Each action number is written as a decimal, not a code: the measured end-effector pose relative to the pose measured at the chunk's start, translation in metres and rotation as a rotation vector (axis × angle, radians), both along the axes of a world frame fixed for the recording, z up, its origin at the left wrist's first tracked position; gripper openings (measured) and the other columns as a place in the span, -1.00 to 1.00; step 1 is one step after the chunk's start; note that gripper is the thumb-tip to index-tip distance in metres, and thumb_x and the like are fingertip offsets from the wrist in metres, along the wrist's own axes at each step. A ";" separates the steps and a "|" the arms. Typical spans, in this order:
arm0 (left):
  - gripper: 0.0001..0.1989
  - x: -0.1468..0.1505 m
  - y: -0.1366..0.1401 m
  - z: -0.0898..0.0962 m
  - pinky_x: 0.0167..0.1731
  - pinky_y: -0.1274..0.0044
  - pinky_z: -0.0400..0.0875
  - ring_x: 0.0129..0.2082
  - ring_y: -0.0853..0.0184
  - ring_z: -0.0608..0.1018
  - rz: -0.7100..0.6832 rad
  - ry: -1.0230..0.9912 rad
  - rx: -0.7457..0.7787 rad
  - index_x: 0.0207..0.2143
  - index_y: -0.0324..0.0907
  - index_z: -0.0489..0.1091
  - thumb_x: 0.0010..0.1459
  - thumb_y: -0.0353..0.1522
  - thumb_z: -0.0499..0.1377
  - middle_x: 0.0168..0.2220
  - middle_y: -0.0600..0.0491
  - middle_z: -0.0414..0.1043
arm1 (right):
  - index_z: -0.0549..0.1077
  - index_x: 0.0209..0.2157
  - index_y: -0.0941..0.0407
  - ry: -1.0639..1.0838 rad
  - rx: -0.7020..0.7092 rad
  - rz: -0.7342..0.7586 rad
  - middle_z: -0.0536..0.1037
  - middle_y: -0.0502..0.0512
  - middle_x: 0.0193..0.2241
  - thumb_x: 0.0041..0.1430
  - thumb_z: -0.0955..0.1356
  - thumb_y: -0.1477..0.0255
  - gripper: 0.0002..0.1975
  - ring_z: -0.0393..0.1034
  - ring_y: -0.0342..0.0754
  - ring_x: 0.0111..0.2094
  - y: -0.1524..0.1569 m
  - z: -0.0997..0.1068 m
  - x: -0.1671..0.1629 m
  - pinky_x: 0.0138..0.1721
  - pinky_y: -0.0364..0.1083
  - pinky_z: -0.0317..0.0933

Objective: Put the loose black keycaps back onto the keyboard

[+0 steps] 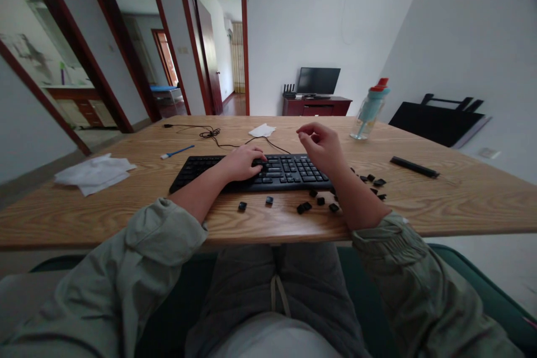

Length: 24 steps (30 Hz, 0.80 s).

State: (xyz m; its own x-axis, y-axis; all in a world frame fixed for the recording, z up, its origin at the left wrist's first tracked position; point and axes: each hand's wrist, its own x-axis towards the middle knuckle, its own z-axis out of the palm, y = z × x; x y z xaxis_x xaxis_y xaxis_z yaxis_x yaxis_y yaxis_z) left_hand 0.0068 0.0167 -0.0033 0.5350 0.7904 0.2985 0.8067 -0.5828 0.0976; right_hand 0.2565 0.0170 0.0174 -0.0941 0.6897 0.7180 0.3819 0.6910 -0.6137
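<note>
A black computer keyboard [289, 166] lies lengthwise before me on the wooden table. My left hand [245, 163] rests on its middle keys, fingers stretched out and thumb apart. Over the keyboard's right end I hold my right hand [322, 147] raised, its fingers curled and thumb drawn toward the index finger; whatever they may pinch is hidden. Loose black keycaps lie on the near side: one keycap [269, 201] and another keycap [242, 206] stand apart, while several keycaps [321, 201] are scattered below and around my right wrist, which partly covers them.
Crumpled white tissue [94, 172] and a blue-handled brush [177, 151] lie at left. The keyboard cable [210, 133] and another white tissue [262, 130] are behind the keyboard. A drinking bottle [369, 112] stands far right, beyond a slim black bar [414, 167].
</note>
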 end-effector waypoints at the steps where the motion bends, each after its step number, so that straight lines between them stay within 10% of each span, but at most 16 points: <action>1: -0.70 0.001 -0.001 0.001 0.20 0.33 0.30 0.10 0.17 0.46 0.003 -0.001 0.007 -0.07 -0.10 0.55 0.17 -0.28 0.17 0.10 -0.01 0.44 | 0.51 -0.32 0.15 0.000 -0.001 -0.004 0.45 0.02 -0.50 0.14 0.33 0.32 -0.80 0.13 -0.19 -0.58 0.000 0.000 0.000 -0.52 -0.13 0.02; 24: -0.74 0.002 -0.008 0.004 0.09 0.47 0.37 -0.04 0.28 0.53 -0.123 -0.115 -0.036 -0.13 -0.14 0.56 0.23 -0.24 0.16 -0.06 0.01 0.54 | 0.51 -0.32 0.15 0.064 0.037 -0.009 0.42 0.00 -0.50 0.13 0.32 0.35 -0.82 0.14 -0.20 -0.57 0.005 0.000 0.005 -0.52 -0.14 0.01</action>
State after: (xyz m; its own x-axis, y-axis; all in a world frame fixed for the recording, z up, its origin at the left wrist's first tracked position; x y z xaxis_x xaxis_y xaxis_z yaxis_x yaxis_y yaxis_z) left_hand 0.0091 0.0092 0.0011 0.5921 0.7324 0.3362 0.7118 -0.6709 0.2079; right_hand 0.2611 0.0221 0.0177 -0.0412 0.6632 0.7473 0.3494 0.7103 -0.6111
